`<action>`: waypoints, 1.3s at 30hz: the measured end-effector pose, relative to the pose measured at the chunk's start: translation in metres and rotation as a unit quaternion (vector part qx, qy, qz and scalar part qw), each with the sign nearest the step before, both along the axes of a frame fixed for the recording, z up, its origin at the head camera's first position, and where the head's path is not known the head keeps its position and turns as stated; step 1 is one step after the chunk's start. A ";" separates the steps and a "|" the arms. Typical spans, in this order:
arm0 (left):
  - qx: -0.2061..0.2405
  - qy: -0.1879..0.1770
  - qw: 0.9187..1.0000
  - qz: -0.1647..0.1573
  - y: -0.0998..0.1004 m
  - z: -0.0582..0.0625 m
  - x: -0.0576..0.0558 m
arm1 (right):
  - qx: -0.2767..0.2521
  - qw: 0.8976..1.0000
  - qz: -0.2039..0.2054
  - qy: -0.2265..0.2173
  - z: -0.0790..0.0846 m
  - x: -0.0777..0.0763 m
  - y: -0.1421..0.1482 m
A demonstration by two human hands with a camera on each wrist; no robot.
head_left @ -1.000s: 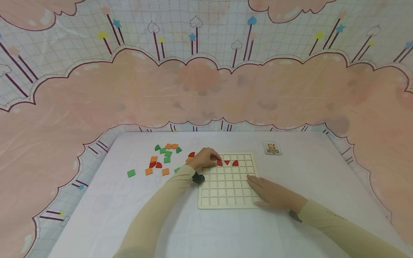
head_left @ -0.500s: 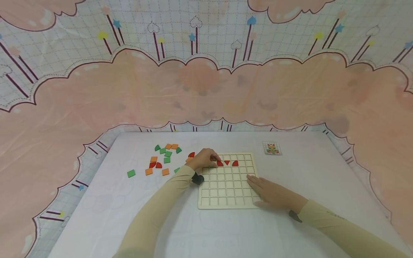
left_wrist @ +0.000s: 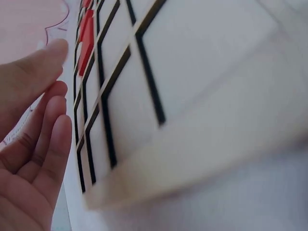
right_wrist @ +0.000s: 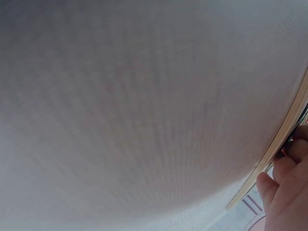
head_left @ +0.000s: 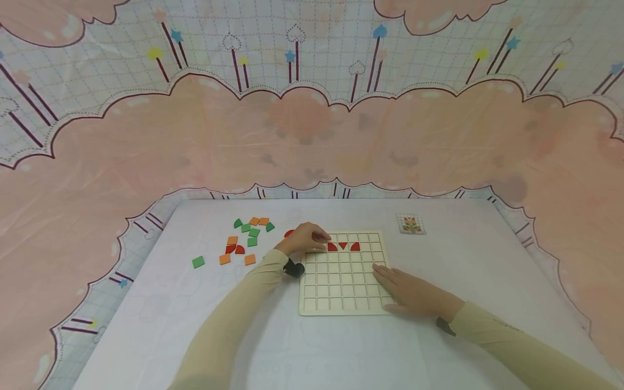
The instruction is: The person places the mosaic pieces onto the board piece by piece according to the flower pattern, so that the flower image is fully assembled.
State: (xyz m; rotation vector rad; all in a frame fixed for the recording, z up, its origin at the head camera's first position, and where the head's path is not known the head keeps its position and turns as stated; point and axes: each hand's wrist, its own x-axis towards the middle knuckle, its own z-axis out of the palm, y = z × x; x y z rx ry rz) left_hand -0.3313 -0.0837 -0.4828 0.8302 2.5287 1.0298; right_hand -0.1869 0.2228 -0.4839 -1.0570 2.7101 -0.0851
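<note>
A cream wooden grid board [head_left: 336,279] lies on the white table. In one upper row of its squares sit a red quarter-round tile [head_left: 332,247], a red triangle [head_left: 343,246] and another red quarter-round tile [head_left: 355,247]. My left hand [head_left: 304,238] hovers at the board's upper left, just left of these tiles. The left wrist view shows its thumb [left_wrist: 45,60] and fingers apart, with nothing between them. My right hand [head_left: 416,292] rests on the board's right edge with fingers extended. In the right wrist view its fingers [right_wrist: 286,168] are partly cut off at the border.
Loose green tiles [head_left: 252,242], orange tiles [head_left: 225,259] and red quarter-round tiles [head_left: 240,249] lie left of the board. One red tile [head_left: 288,233] is partly behind my left hand. A small picture card [head_left: 411,224] lies at the back right. Patterned cloth hangs behind the table.
The left quarter-round tile has straightened into its square. My left hand has let go of it and drawn slightly left. My right hand has stayed in place.
</note>
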 end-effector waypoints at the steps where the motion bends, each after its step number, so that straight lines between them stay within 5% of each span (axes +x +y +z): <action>1: 0.010 -0.003 1.000 -0.001 -0.003 -0.001 -0.001 | 0.000 1.000 0.000 0.001 0.000 0.000 0.000; 15: 0.036 -0.051 0.996 0.066 -0.062 0.022 -0.008 | -0.001 1.000 0.002 0.011 -0.002 -0.002 0.001; 22: 0.007 -0.054 0.995 0.084 -0.089 0.016 -0.012 | -0.002 1.000 0.008 0.007 0.002 -0.002 0.000; 39: -0.039 -0.033 0.997 0.050 -0.094 0.010 -0.006 | -0.001 1.000 0.005 0.001 0.000 0.000 -0.001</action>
